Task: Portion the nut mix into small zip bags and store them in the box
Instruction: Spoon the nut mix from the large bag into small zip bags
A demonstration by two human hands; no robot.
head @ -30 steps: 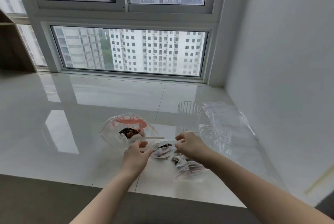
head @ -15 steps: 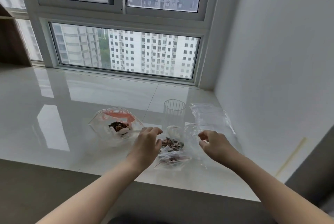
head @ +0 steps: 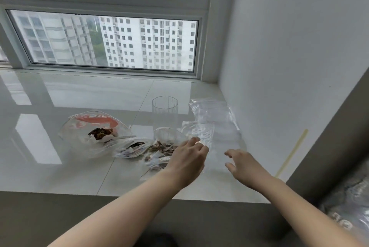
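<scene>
A large clear bag with red print lies open on the white sill and holds dark nut mix and a white spoon. To its right lie filled small zip bags, one more beside my left hand. Several empty zip bags lie by the right wall. My left hand reaches over the filled bags, fingertips touching an empty bag. My right hand hovers with spread fingers, holding nothing.
A clear ribbed glass stands behind the bags. The white wall closes the right side. The sill's front edge runs below my arms. A plastic-wrapped thing sits low at the right.
Both hands let go of the small filled bag and moved right toward the empty bags. The view swung right and down.
</scene>
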